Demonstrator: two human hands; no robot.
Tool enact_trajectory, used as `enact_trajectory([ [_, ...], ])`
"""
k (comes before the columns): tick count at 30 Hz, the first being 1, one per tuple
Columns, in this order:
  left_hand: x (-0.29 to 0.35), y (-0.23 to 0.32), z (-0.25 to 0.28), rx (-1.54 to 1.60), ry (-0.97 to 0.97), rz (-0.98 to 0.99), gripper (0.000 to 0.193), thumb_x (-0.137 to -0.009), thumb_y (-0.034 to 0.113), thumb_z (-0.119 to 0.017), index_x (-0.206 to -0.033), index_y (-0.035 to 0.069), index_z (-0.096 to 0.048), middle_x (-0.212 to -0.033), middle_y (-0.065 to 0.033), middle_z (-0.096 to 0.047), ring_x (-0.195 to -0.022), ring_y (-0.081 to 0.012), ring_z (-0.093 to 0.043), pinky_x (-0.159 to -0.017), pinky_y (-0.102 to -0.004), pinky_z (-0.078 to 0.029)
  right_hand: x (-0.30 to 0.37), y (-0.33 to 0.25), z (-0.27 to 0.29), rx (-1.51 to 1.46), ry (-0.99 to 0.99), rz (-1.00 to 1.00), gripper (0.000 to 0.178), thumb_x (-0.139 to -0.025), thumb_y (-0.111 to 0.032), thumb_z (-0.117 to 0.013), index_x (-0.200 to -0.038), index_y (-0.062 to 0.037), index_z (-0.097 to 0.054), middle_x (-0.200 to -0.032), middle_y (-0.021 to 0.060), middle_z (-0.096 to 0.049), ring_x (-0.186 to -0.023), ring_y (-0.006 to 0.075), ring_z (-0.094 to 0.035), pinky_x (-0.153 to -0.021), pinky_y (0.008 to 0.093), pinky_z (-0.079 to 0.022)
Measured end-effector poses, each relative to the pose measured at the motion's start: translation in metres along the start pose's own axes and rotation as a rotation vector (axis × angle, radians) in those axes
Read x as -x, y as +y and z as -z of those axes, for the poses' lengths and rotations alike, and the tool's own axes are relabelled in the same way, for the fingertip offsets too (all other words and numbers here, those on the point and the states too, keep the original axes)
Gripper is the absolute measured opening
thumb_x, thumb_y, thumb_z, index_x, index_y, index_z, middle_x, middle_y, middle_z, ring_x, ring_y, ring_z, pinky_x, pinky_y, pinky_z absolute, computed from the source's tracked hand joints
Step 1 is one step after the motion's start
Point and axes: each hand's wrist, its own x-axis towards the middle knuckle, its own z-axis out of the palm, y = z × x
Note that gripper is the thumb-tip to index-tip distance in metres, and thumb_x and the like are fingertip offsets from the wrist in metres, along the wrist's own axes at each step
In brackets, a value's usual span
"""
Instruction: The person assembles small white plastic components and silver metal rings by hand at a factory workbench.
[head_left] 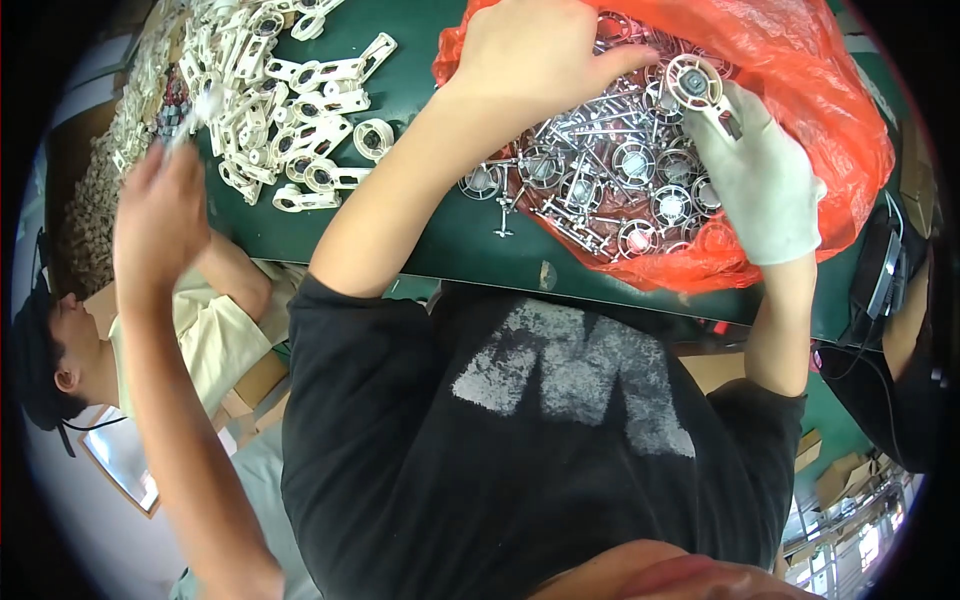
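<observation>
My right hand (pixel 755 185), in a pale glove, grips a white plastic part with a round ring head (pixel 694 82) and dark pieces inside it. It is over an opened red plastic bag (pixel 820 110). My bare left hand (pixel 540 45) is above the bag's far left side, its thumb stretched out toward the white part and apart from it. The top edge of the picture cuts off its other fingers; nothing shows in its grasp. Below both hands, inside the bag, lie many shiny silver ring-and-rod parts (pixel 632 165).
White ring-headed parts (pixel 320 95) lie scattered on the green table (pixel 440 240) at left, with a larger heap (pixel 100 190) beyond. A co-worker's hand (pixel 160 215) at left holds up a blurred white piece. A black device with a cable (pixel 880 265) is at right.
</observation>
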Motion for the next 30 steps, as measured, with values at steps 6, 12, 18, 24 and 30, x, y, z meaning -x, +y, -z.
enact_trajectory([
  [6, 0.006, -0.005, -0.007, 0.249, 0.133, -0.130, 0.034, -0.087, 0.030, -0.075, -0.106, 0.002, -0.069, -0.095, -0.0179, -0.067, -0.090, -0.0325, -0.069, -0.077, -0.0405, -0.055, -0.002, 0.003, -0.009, -0.123, 0.047, -0.048, 0.047, -0.092, -0.041, -0.068, -0.124, -0.0065, -0.066, -0.100, 0.0201, -0.073, -0.096, 0.0365, -0.072, -0.083, 0.0426, -0.056],
  [12, 0.029, -0.004, -0.017, 0.502, 0.299, -0.427, 0.028, -0.085, 0.008, -0.079, -0.111, 0.003, -0.070, -0.090, -0.0066, -0.063, -0.084, -0.0185, -0.066, -0.073, -0.0260, -0.053, 0.010, -0.007, -0.003, -0.005, -0.089, -0.032, 0.040, -0.092, -0.042, -0.064, -0.120, -0.0129, -0.068, -0.093, 0.0149, -0.074, -0.088, 0.0335, -0.073, -0.075, 0.0410, -0.058],
  [18, 0.038, -0.011, -0.063, 0.438, 0.221, -0.616, 0.065, -0.076, 0.020, -0.082, -0.137, 0.010, -0.061, -0.119, -0.0111, -0.049, -0.101, -0.0275, -0.052, -0.087, -0.0374, -0.047, 0.023, 0.000, -0.013, -0.026, -0.076, 0.213, 0.038, -0.086, -0.029, -0.072, -0.119, -0.0112, -0.068, -0.087, 0.0092, -0.074, -0.077, 0.0277, -0.074, -0.066, 0.0373, -0.058],
  [24, 0.039, -0.015, -0.064, 0.562, 0.238, -0.569, 0.069, -0.079, 0.016, -0.079, -0.142, 0.006, -0.054, -0.125, -0.0127, -0.060, -0.113, -0.0303, -0.057, -0.097, -0.0387, -0.047, 0.024, -0.004, -0.010, -0.018, -0.076, 0.219, 0.042, -0.083, -0.027, -0.075, -0.120, -0.0100, -0.069, -0.086, 0.0089, -0.075, -0.077, 0.0269, -0.075, -0.068, 0.0353, -0.059],
  [30, 0.036, -0.019, -0.069, 0.618, 0.335, -0.581, 0.061, -0.073, 0.017, -0.086, -0.129, 0.007, -0.064, -0.122, -0.0113, -0.061, -0.101, -0.0279, -0.063, -0.084, -0.0357, -0.053, 0.023, 0.004, -0.014, -0.116, 0.005, 0.301, 0.044, -0.082, -0.024, -0.077, -0.120, -0.0054, -0.068, -0.082, 0.0092, -0.074, -0.073, 0.0257, -0.074, -0.065, 0.0338, -0.059],
])
